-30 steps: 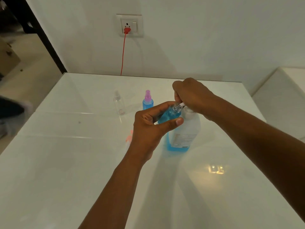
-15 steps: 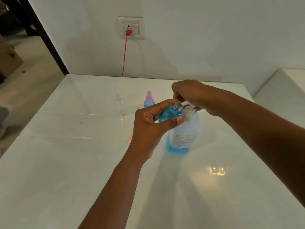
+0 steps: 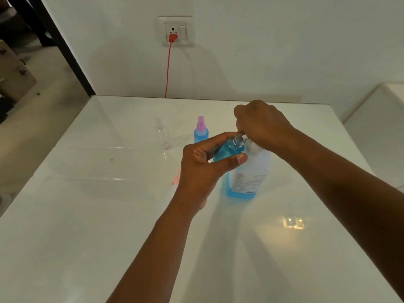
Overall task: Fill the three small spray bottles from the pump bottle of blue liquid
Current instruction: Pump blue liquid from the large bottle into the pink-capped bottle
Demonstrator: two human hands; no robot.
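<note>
My left hand [image 3: 203, 167] grips a small uncapped spray bottle [image 3: 229, 149] holding blue liquid, tilted with its open neck at the pump spout. The pump bottle [image 3: 249, 176] stands on the white table [image 3: 87, 215] with a little blue liquid at its bottom. My right hand [image 3: 262, 125] is curled over the pump head, which it hides. A filled small bottle with a pink spray cap [image 3: 201, 130] stands behind my left hand. An empty clear small bottle [image 3: 162, 134] stands left of it. A pink spray cap [image 3: 176, 178] lies on the table, partly behind my left wrist.
A red cord [image 3: 168, 68] hangs from a wall socket [image 3: 176, 31] down behind the table's far edge. The table's left edge drops to the floor. A white surface [image 3: 380, 119] sits lower at the right.
My right hand lifted off the pump half a second ago and has come back down over it. The left hand keeps the small bottle at the spout.
</note>
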